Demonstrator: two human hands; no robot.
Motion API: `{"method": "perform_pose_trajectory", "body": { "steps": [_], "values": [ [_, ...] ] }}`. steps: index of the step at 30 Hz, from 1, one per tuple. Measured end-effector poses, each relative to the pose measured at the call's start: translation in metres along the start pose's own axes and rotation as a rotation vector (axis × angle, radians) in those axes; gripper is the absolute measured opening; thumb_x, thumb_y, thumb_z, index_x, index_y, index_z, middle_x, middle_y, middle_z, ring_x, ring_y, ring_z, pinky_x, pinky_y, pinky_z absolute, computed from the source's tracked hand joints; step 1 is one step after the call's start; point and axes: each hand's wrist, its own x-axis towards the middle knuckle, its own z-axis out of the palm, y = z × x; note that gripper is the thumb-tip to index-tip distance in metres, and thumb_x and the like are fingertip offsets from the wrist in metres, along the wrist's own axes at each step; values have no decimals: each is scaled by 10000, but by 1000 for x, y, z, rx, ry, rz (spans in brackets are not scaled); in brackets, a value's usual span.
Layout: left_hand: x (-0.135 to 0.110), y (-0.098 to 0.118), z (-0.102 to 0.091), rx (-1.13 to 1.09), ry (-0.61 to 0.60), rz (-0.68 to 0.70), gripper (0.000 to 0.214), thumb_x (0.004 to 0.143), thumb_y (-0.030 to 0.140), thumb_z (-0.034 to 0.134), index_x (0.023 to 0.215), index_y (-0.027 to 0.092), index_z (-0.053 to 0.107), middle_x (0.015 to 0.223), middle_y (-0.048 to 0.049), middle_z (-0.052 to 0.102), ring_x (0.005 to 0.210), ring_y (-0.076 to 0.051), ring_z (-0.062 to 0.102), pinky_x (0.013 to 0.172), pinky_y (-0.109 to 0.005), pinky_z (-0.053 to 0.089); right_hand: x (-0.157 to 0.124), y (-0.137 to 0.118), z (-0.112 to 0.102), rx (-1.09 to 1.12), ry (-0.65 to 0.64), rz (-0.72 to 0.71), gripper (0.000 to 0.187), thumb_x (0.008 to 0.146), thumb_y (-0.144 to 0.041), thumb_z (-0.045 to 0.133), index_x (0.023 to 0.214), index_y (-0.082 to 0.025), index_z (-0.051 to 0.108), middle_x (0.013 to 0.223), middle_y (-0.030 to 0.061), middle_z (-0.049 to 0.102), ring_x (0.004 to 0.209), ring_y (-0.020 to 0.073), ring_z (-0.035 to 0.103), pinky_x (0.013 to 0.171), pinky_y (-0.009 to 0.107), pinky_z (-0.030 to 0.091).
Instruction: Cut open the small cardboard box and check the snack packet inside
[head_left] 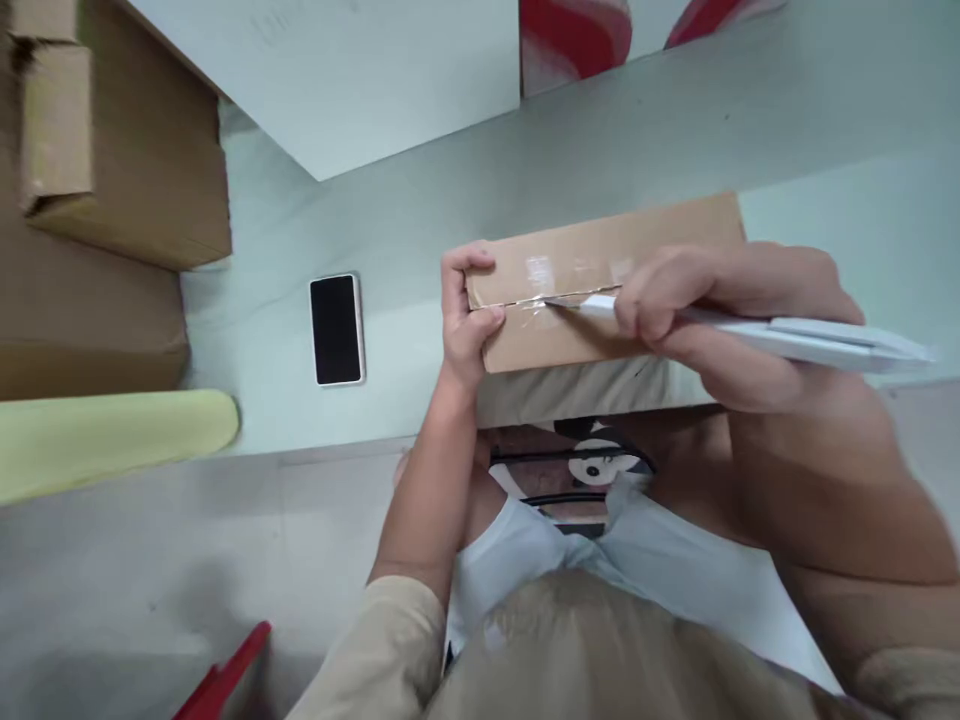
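Note:
A small brown cardboard box [600,255] sealed with clear tape lies at the near edge of a pale green table [420,200]. My left hand [463,315] is closed round the box's left end, thumb on top. My right hand [720,315] is closed on a white utility knife [795,335]. Its blade tip rests on the taped seam along the middle of the box top, close to my left thumb. The knife's handle points out to the right.
A phone [337,329] lies face up, screen dark, on the table left of the box. Larger brown cartons [112,170] are stacked at the far left, with a yellow-green roll [112,440] in front of them. A red object [225,680] shows on the floor below.

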Motion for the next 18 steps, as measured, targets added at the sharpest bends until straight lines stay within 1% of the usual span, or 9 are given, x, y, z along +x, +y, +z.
{"method": "perform_pose_trajectory", "body": {
  "steps": [3, 5, 9, 13, 15, 18],
  "values": [
    [0, 0, 2, 27, 17, -5, 682, 732, 783, 791, 1204, 329, 601, 1212, -37, 571, 1168, -274, 616, 1077, -447, 509, 1, 2, -2, 1, -30, -44, 221, 884, -32, 550, 850, -250, 575, 820, -46, 631, 713, 138, 576, 689, 332, 450],
    [1, 1, 2, 35, 24, -4, 680, 730, 788, 791, 1198, 332, 601, 1197, -35, 576, 1150, -271, 623, 1059, -446, 518, 0, 3, -2, 3, -28, -43, 220, 877, -25, 561, 842, -241, 583, 810, -43, 629, 702, 131, 575, 675, 327, 447],
    [1, 4, 4, 23, 23, -6, 660, 735, 787, 789, 1184, 337, 609, 1165, -30, 578, 1144, -273, 632, 1040, -446, 523, -3, 4, -3, 24, 16, 3, 218, 870, -29, 579, 834, -242, 608, 785, -40, 617, 711, 138, 589, 675, 337, 457],
    [1, 7, 5, 44, 33, -18, 671, 737, 798, 783, 1181, 328, 605, 1164, -33, 583, 1136, -273, 636, 1026, -442, 531, -4, 5, -2, 27, 53, 35, 212, 856, -33, 599, 801, -238, 610, 794, -46, 632, 693, 128, 573, 637, 340, 422],
    [1, 8, 5, 59, 33, -18, 675, 738, 796, 784, 1184, 324, 600, 1172, -36, 588, 1106, -264, 639, 994, -426, 544, -3, 5, -1, 52, 78, 29, 216, 846, -25, 603, 790, -234, 608, 794, -45, 637, 695, 127, 575, 632, 336, 420],
    [1, 10, 5, 65, 23, -21, 664, 747, 784, 783, 1185, 322, 596, 1180, -40, 593, 1079, -257, 642, 964, -416, 554, -2, 7, 1, 92, 128, -29, 218, 827, -14, 581, 769, -224, 600, 759, -38, 623, 688, 123, 567, 607, 313, 417]
  ]
}}
